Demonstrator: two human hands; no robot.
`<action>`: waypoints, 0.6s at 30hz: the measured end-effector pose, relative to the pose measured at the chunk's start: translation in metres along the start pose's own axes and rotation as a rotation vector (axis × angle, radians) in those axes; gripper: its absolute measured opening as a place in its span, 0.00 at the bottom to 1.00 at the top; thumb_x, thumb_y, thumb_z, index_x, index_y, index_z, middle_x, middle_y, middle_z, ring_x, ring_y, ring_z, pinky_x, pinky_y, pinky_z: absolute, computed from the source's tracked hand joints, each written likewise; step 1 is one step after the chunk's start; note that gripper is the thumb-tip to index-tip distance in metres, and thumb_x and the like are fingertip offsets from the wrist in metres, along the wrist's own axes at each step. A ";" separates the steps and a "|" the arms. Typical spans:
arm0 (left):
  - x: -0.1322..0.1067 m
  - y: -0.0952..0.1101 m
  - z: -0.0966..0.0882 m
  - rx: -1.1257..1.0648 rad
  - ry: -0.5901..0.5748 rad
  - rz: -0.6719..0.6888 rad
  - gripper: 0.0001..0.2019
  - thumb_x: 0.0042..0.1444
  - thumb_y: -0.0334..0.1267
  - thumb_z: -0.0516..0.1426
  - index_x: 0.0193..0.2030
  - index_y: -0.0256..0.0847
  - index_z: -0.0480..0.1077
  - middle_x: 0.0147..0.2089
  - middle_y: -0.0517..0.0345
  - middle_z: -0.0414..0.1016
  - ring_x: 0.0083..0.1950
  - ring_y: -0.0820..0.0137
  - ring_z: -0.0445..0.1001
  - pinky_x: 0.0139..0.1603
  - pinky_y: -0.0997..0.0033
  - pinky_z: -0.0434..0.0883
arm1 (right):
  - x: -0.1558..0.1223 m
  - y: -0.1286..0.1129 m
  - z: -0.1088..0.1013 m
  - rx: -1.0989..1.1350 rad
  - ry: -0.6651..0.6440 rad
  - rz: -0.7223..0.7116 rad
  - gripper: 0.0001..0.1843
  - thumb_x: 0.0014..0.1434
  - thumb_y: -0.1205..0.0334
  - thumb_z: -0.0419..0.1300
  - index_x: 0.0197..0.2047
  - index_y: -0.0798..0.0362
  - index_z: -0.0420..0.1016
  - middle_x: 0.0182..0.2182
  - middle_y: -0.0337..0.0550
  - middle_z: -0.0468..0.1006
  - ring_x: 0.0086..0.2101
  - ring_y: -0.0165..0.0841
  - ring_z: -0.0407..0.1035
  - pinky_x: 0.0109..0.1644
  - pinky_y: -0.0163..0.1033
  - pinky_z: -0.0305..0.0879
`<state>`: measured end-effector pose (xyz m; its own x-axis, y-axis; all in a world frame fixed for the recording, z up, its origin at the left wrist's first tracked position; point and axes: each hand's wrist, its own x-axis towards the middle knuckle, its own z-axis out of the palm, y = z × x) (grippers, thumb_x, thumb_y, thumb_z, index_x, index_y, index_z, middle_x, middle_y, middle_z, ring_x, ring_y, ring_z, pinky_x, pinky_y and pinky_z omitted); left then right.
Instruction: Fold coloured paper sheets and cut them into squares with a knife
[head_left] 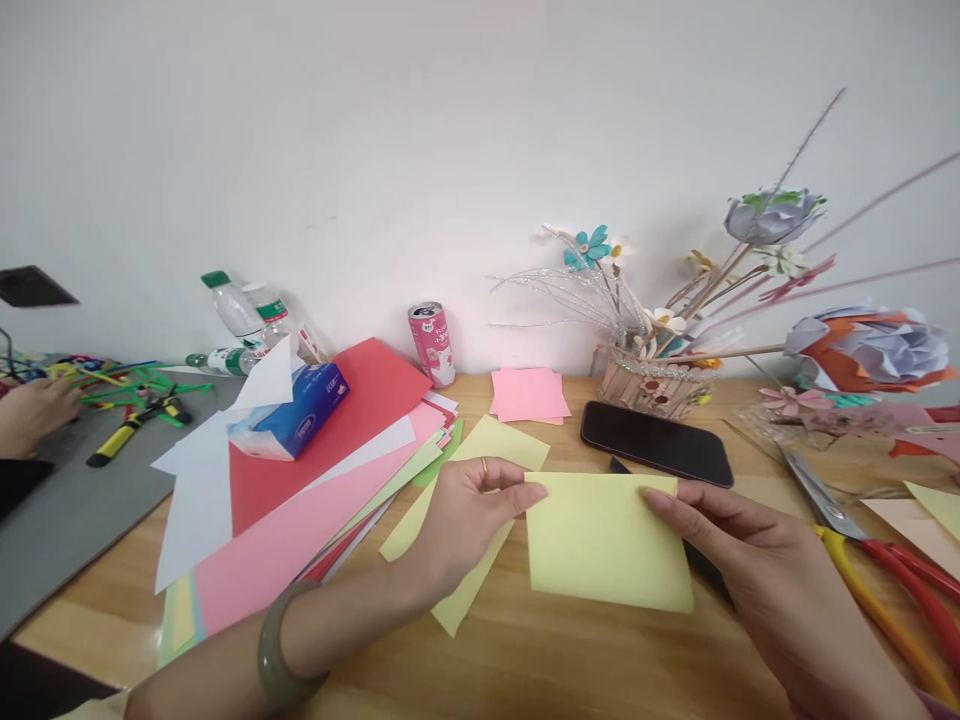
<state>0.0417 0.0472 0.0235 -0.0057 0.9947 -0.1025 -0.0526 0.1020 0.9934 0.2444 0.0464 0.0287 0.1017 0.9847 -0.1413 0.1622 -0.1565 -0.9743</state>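
A sheet of yellow paper (pixel 609 545) is held up above the wooden table, upright and facing me. My left hand (pixel 469 515) pinches its upper left corner between thumb and fingers. At the upper right corner, my right hand (pixel 750 560) grips the same sheet, thumb in front. Behind and left of it, more yellow paper (pixel 514 440) lies on the table, partly covered by my left hand. A dark object (pixel 709 575) lies under the right side of the held sheet, mostly hidden.
Coloured paper (pixel 300 560) and a tissue pack (pixel 307 410) lie left. Toward the wall are a pink can (pixel 433 345), pink squares (pixel 530 394), a phone (pixel 656 443) and a flower basket (pixel 649 385). Scissors (pixel 832 510) lie right. Another person's hand (pixel 37 410) is far left.
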 end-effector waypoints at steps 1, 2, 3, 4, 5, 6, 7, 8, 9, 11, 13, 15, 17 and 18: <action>0.000 0.001 0.001 0.002 0.009 -0.001 0.08 0.42 0.39 0.64 0.23 0.36 0.72 0.24 0.61 0.71 0.27 0.75 0.65 0.32 0.74 0.63 | 0.000 0.001 0.000 0.004 -0.006 0.009 0.18 0.40 0.45 0.66 0.30 0.49 0.78 0.31 0.40 0.78 0.29 0.34 0.71 0.27 0.32 0.67; -0.001 0.002 0.001 0.003 0.018 -0.002 0.08 0.41 0.39 0.64 0.23 0.36 0.72 0.24 0.61 0.71 0.27 0.75 0.65 0.33 0.74 0.63 | 0.001 0.001 -0.001 0.008 -0.014 0.017 0.18 0.40 0.45 0.66 0.30 0.49 0.78 0.31 0.40 0.78 0.29 0.33 0.70 0.27 0.32 0.67; -0.001 0.002 0.001 0.002 0.027 -0.005 0.08 0.41 0.39 0.64 0.22 0.36 0.73 0.23 0.61 0.71 0.27 0.75 0.65 0.32 0.74 0.63 | 0.001 0.001 -0.001 0.011 -0.019 0.021 0.18 0.40 0.45 0.66 0.30 0.49 0.78 0.31 0.39 0.78 0.29 0.33 0.70 0.27 0.32 0.67; -0.001 0.003 0.002 -0.001 0.035 -0.008 0.08 0.40 0.39 0.64 0.22 0.36 0.73 0.23 0.61 0.71 0.27 0.74 0.65 0.32 0.74 0.63 | 0.001 0.001 -0.001 0.010 -0.025 0.019 0.18 0.41 0.44 0.66 0.30 0.48 0.78 0.31 0.39 0.77 0.30 0.33 0.69 0.28 0.32 0.67; -0.001 0.004 0.002 -0.007 0.040 -0.011 0.08 0.40 0.39 0.65 0.22 0.36 0.73 0.23 0.61 0.72 0.27 0.74 0.65 0.32 0.73 0.63 | 0.000 0.000 -0.001 0.005 -0.031 0.013 0.17 0.41 0.44 0.66 0.30 0.48 0.77 0.31 0.39 0.77 0.30 0.32 0.69 0.28 0.32 0.66; -0.002 0.004 0.002 -0.012 0.044 -0.014 0.08 0.39 0.39 0.65 0.22 0.36 0.73 0.23 0.61 0.72 0.27 0.74 0.65 0.32 0.73 0.64 | 0.000 0.000 -0.001 -0.001 -0.034 0.004 0.17 0.41 0.44 0.65 0.29 0.48 0.77 0.31 0.39 0.77 0.30 0.33 0.69 0.27 0.32 0.66; -0.002 0.005 0.002 -0.016 0.048 -0.016 0.08 0.39 0.39 0.65 0.22 0.36 0.73 0.23 0.61 0.72 0.27 0.74 0.65 0.33 0.73 0.64 | 0.000 -0.001 0.000 -0.008 -0.034 -0.009 0.17 0.41 0.44 0.65 0.28 0.48 0.77 0.30 0.39 0.77 0.29 0.33 0.69 0.27 0.32 0.66; -0.002 0.005 0.002 -0.015 0.050 -0.016 0.08 0.39 0.39 0.65 0.22 0.36 0.73 0.23 0.61 0.72 0.27 0.74 0.65 0.33 0.73 0.64 | 0.000 -0.002 0.000 -0.016 -0.030 -0.023 0.17 0.41 0.44 0.65 0.27 0.49 0.77 0.29 0.40 0.77 0.28 0.33 0.69 0.26 0.32 0.66; -0.002 0.005 0.002 -0.009 0.053 -0.013 0.08 0.39 0.38 0.65 0.22 0.36 0.73 0.23 0.61 0.72 0.27 0.74 0.65 0.32 0.73 0.64 | -0.001 -0.002 0.000 -0.021 -0.023 -0.039 0.17 0.41 0.44 0.65 0.26 0.49 0.77 0.28 0.39 0.77 0.28 0.33 0.69 0.25 0.32 0.66; -0.002 0.006 0.002 0.006 0.055 -0.004 0.07 0.39 0.38 0.64 0.21 0.37 0.73 0.22 0.61 0.72 0.27 0.75 0.65 0.32 0.74 0.64 | -0.002 -0.003 0.000 -0.025 -0.011 -0.059 0.16 0.40 0.45 0.66 0.25 0.49 0.77 0.27 0.39 0.77 0.27 0.33 0.69 0.25 0.32 0.65; -0.002 0.006 0.002 0.020 0.056 0.007 0.07 0.40 0.38 0.64 0.21 0.37 0.73 0.22 0.62 0.72 0.26 0.75 0.65 0.32 0.74 0.64 | -0.002 -0.004 0.000 -0.027 -0.007 -0.064 0.15 0.41 0.45 0.66 0.25 0.48 0.77 0.27 0.38 0.77 0.26 0.32 0.69 0.24 0.32 0.65; -0.002 0.005 0.001 0.029 0.050 0.010 0.07 0.40 0.38 0.64 0.22 0.37 0.73 0.23 0.61 0.72 0.27 0.75 0.66 0.32 0.74 0.64 | -0.003 -0.005 0.000 -0.025 0.001 -0.060 0.14 0.41 0.46 0.66 0.26 0.47 0.77 0.27 0.37 0.77 0.27 0.33 0.70 0.24 0.32 0.65; -0.001 0.005 0.001 0.034 0.040 0.007 0.07 0.41 0.38 0.64 0.23 0.36 0.74 0.23 0.61 0.72 0.27 0.74 0.66 0.32 0.74 0.64 | -0.003 -0.005 0.000 -0.013 0.014 -0.057 0.14 0.40 0.46 0.66 0.26 0.47 0.78 0.27 0.37 0.78 0.27 0.33 0.70 0.25 0.33 0.66; -0.001 0.004 0.001 0.036 0.040 0.008 0.07 0.41 0.38 0.64 0.23 0.36 0.74 0.24 0.61 0.72 0.27 0.74 0.66 0.32 0.74 0.64 | -0.003 -0.005 0.001 -0.007 0.022 -0.057 0.14 0.40 0.46 0.66 0.26 0.47 0.78 0.27 0.37 0.78 0.27 0.34 0.70 0.25 0.33 0.66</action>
<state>0.0423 0.0463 0.0280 -0.0456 0.9944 -0.0953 -0.0165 0.0947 0.9954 0.2428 0.0440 0.0340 0.1139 0.9902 -0.0811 0.1750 -0.1003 -0.9795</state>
